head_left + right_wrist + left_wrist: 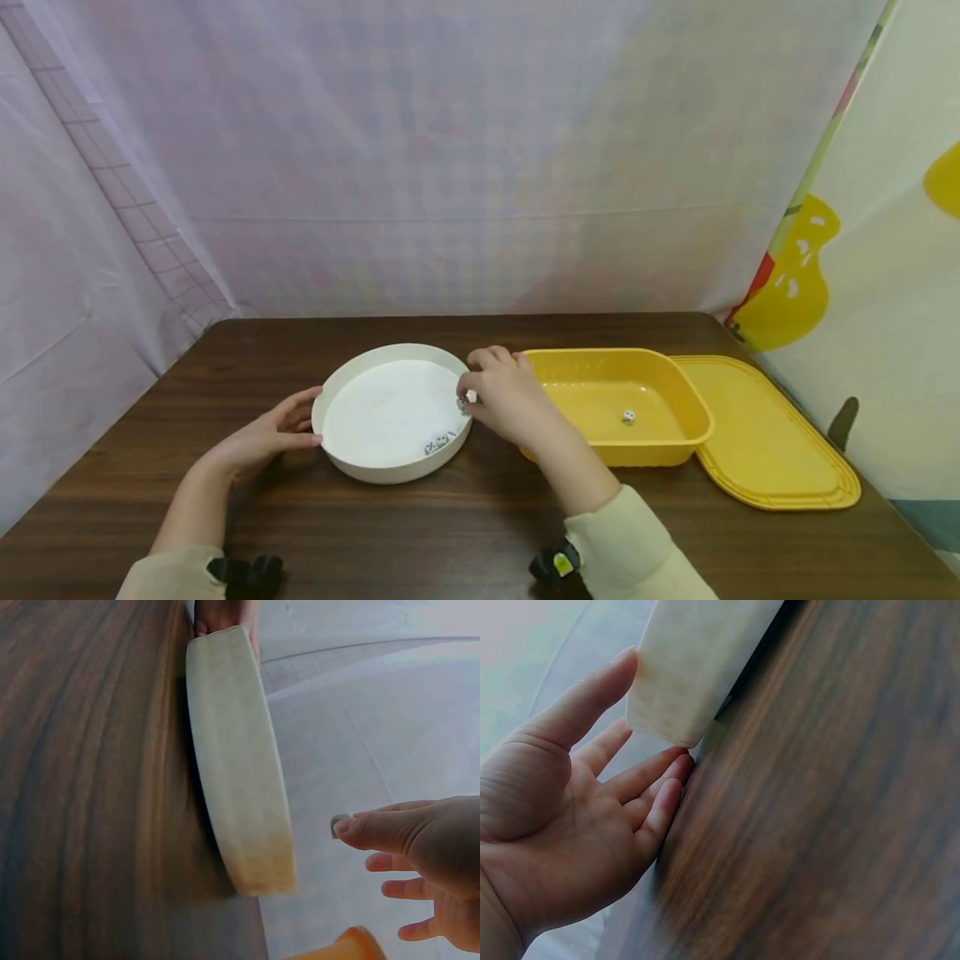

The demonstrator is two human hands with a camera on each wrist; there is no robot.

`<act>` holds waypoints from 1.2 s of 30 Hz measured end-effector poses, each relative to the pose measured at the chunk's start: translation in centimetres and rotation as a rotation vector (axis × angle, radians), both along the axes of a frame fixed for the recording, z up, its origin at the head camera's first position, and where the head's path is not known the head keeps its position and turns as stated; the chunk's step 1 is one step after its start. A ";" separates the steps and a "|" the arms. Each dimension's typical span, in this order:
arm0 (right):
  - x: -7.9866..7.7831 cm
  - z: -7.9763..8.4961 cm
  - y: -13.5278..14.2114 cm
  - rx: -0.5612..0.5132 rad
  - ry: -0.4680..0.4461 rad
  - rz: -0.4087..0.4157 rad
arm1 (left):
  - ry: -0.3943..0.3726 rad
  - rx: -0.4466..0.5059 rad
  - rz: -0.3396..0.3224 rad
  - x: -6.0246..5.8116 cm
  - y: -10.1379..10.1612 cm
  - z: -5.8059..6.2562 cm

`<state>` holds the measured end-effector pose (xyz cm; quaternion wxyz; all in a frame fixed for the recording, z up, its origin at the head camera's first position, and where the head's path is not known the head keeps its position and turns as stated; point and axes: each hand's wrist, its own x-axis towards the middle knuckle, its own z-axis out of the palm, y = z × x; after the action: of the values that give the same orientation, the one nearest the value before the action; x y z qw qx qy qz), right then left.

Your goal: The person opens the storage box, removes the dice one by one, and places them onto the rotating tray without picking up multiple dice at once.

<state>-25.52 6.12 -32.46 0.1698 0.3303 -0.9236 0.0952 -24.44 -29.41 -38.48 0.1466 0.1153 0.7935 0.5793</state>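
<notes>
A round white tray [390, 417] sits on the table, with several small white dice [441, 441] along its front right inner wall. My left hand [258, 437] touches the tray's left outer side with its fingertips and thumb, the fingers fairly straight. Over the tray's right rim, my right hand [506, 396] pinches a small die [341, 823] between thumb and fingers; in the right wrist view the die is mostly covered by the thumb. A yellow rectangular bin [611, 454] stands just right of that hand, holding one white die [628, 417].
To the right of the bin lies a flat yellow lid [772, 433], close under the bin's right edge. The dark wooden table [390, 533] ends at a pale curtain [450, 167] behind and patterned cloth at the right.
</notes>
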 end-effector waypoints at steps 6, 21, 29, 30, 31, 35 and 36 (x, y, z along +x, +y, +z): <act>-0.1 -0.7 -0.4 0.022 -0.007 -0.022 | 0.008 0.001 -0.003 -0.1 -0.1 0.0; -0.5 -2.3 -0.8 0.015 0.043 0.002 | 0.009 0.004 -0.009 0.0 -0.2 -0.1; -0.6 -2.7 -0.6 0.016 0.050 0.000 | -0.002 0.000 -0.001 0.0 0.0 0.0; -0.6 -2.7 -0.6 0.014 0.048 0.000 | -0.003 0.001 -0.001 0.0 0.0 0.0; -0.6 -2.7 -0.5 0.011 0.046 0.000 | -0.004 0.001 -0.001 0.0 0.0 0.0; -0.4 -2.5 -0.1 0.008 0.034 -0.016 | -0.002 0.000 -0.001 0.0 0.0 0.0; -0.3 -2.3 -0.1 0.010 0.028 -0.021 | -0.001 0.001 -0.001 0.1 0.0 -0.1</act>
<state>-25.87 6.06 -34.80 0.1822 0.3228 -0.9250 0.0841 -24.38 -29.39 -38.53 0.1473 0.1156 0.7930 0.5797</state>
